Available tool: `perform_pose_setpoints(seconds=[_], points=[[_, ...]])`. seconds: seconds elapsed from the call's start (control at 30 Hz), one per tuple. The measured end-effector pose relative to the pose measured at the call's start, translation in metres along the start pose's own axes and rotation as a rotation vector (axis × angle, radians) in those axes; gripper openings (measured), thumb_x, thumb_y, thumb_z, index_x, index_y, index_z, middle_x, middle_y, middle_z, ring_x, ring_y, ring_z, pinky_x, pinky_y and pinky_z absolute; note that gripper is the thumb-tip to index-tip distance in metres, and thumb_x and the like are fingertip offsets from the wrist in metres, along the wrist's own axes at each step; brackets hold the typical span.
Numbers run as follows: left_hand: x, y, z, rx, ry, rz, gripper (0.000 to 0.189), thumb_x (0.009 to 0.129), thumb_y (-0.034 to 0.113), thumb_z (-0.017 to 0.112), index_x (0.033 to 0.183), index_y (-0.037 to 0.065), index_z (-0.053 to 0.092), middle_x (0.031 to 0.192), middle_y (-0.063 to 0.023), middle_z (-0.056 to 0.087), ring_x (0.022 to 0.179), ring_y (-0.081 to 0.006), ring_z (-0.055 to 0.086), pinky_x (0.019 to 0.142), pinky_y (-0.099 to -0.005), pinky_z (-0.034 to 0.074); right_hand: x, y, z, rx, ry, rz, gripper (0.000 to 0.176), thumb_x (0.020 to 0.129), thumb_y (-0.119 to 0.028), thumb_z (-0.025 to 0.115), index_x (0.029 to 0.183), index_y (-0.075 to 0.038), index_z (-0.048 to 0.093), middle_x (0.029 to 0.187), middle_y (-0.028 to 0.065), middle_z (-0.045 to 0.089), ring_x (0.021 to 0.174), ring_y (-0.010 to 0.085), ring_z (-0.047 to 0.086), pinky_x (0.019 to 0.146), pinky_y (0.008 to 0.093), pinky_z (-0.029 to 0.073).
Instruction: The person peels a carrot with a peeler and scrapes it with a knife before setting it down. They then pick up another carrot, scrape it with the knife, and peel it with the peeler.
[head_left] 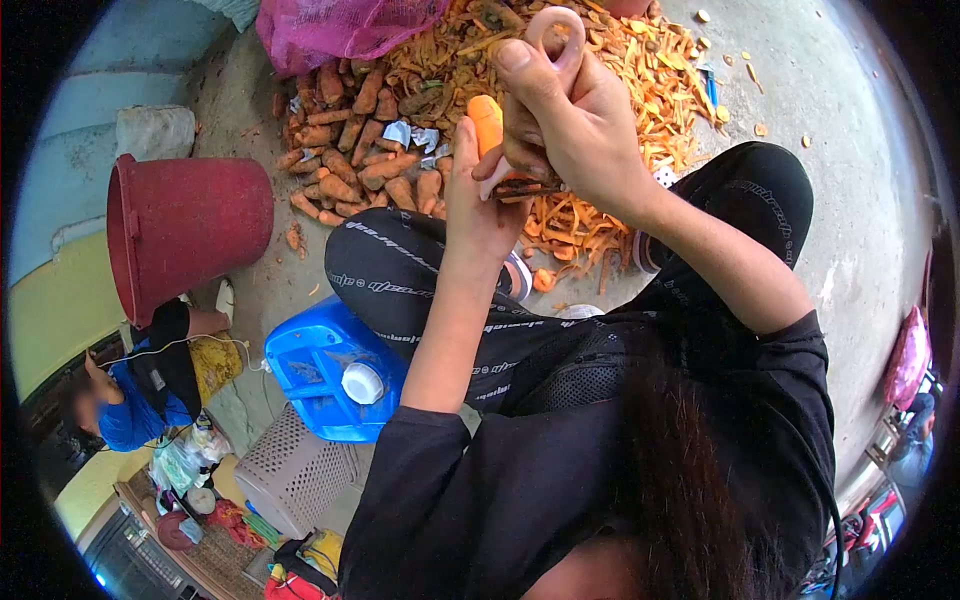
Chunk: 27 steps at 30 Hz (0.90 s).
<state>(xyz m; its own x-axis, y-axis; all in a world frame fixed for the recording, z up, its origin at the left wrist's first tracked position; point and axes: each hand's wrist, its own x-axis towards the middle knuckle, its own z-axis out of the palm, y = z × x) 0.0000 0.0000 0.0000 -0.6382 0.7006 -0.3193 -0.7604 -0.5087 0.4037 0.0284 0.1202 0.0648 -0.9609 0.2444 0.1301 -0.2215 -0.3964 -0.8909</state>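
Note:
My left hand (478, 205) is closed around a peeled orange carrot (485, 122), whose rounded end sticks up past the fingers. Right beside it, my right hand (585, 125) grips a peeler with a pale pink loop handle (556, 38); its lower end lies against the carrot, partly hidden by my fingers. Beyond my hands, orange peelings (655, 75) are heaped on the floor. Unpeeled, soil-covered carrots (350, 150) form a pile to the left, with scraps of paper among them.
A pink mesh sack (340, 30) lies behind the carrots. On the left are a dark red bucket (200, 230), a blue jerrycan (325, 370) and a grey perforated basket (295, 475). A person in blue (140, 410) sits farther left. Something blue (711, 88) lies by the peelings.

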Motion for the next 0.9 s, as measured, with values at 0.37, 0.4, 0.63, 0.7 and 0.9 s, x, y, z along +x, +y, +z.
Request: perform_pose_setpoints(seconds=[0.37,0.4,0.63,0.7,0.9], points=[[0.006,-0.004,0.014,-0.054,-0.069,0.026,0.035,0.097,0.040,0.040,0.107,0.010,0.057,0.084,-0.0039,0.060,0.080,-0.0178,0.059,0.075,-0.0319,0.050,0.021,-0.031,-0.010,0.064,0.110,0.279,0.031,0.097,-0.033,0.046,0.077,-0.010,0.039,0.056,-0.0028,0.036,0.042,0.0079,0.036,0.038,0.0234,0.032],[0.004,-0.003,0.005,-0.132,-0.148,-0.042,0.035,0.097,0.039,0.040,0.108,0.011,0.056,0.085,-0.0042,0.060,0.081,-0.0180,0.059,0.076,-0.0323,0.050,0.016,-0.029,-0.009,0.116,-0.005,0.279,0.030,0.097,-0.033,0.047,0.079,-0.011,0.038,0.056,-0.0027,0.036,0.042,0.0077,0.037,0.037,0.0238,0.031],[-0.005,-0.015,0.020,0.130,0.085,0.041,0.038,0.097,0.043,0.038,0.108,0.009,0.052,0.087,-0.0050,0.055,0.079,-0.0183,0.053,0.069,-0.0331,0.046,0.024,-0.031,-0.008,0.007,0.078,0.255,0.028,0.096,-0.032,0.048,0.082,-0.010,0.037,0.057,-0.0035,0.035,0.044,0.0071,0.038,0.039,0.0223,0.032],[-0.004,-0.016,0.017,0.131,-0.016,0.019,0.044,0.097,0.046,0.037,0.109,0.006,0.050,0.087,-0.0059,0.053,0.076,-0.0172,0.051,0.065,-0.0313,0.045,0.047,-0.017,-0.029,0.009,0.156,0.097,0.026,0.097,-0.028,0.047,0.082,-0.009,0.039,0.059,-0.0025,0.037,0.048,0.0065,0.038,0.043,0.0223,0.034],[-0.001,-0.010,0.022,-0.015,-0.130,-0.067,0.053,0.095,0.052,0.036,0.107,0.002,0.049,0.084,-0.0075,0.050,0.073,-0.0178,0.047,0.061,-0.0299,0.042,0.108,0.027,-0.083,-0.632,0.243,-0.718,0.020,0.098,-0.026,0.045,0.093,-0.006,0.048,0.066,-0.0015,0.043,0.052,0.0055,0.037,0.047,0.0231,0.035]])
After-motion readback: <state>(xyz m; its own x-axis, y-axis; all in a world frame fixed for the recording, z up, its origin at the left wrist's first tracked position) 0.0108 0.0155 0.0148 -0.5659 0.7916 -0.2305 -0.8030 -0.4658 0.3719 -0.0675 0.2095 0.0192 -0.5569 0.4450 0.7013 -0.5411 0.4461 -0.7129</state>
